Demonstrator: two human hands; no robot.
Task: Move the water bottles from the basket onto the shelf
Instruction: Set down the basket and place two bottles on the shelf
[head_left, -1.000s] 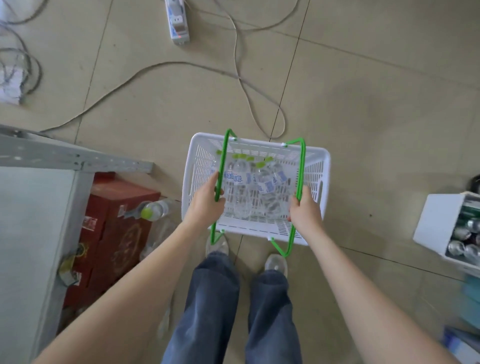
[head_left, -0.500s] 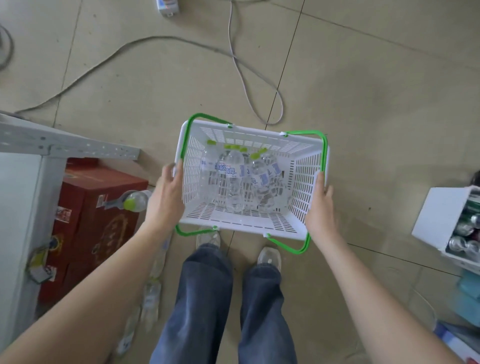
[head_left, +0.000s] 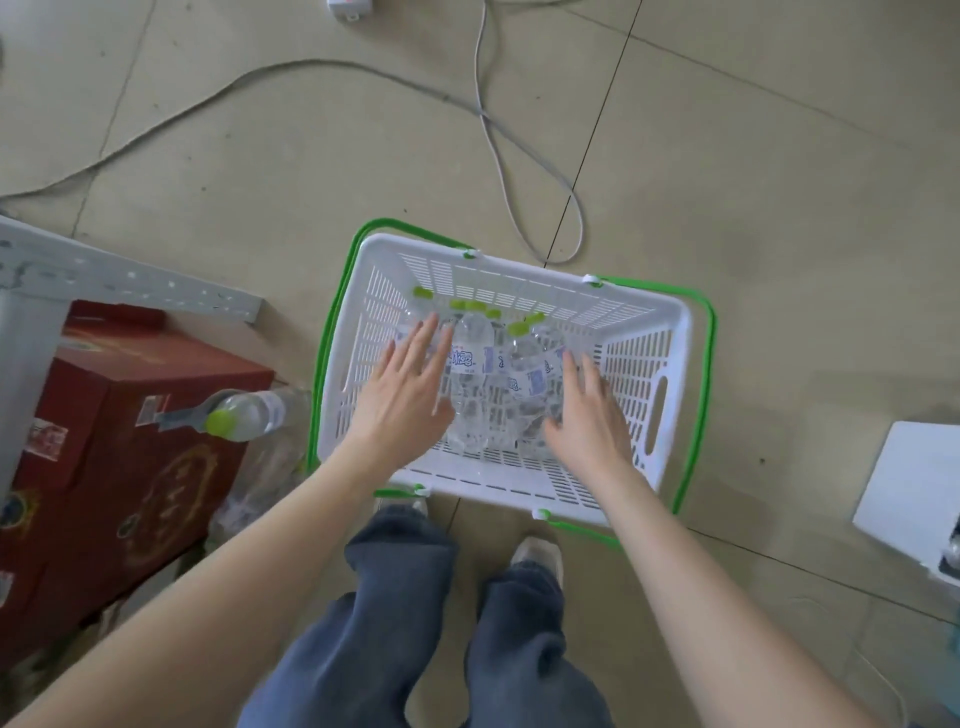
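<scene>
A person stands over a white basket (head_left: 670, 332) set on the tiled floor (head_left: 753, 171), its green handles (head_left: 705, 374) folded down along its sides. Both arms reach into it: the left hand (head_left: 405, 395) and the right hand (head_left: 587, 415) hover with fingers spread and straight above the water bottles (head_left: 470, 358), gripping nothing. The clear, green-capped bottles lie together on the basket's bottom. To the left, a grey metal shelf (head_left: 130, 280) stands over a red carton (head_left: 130, 415)
</scene>
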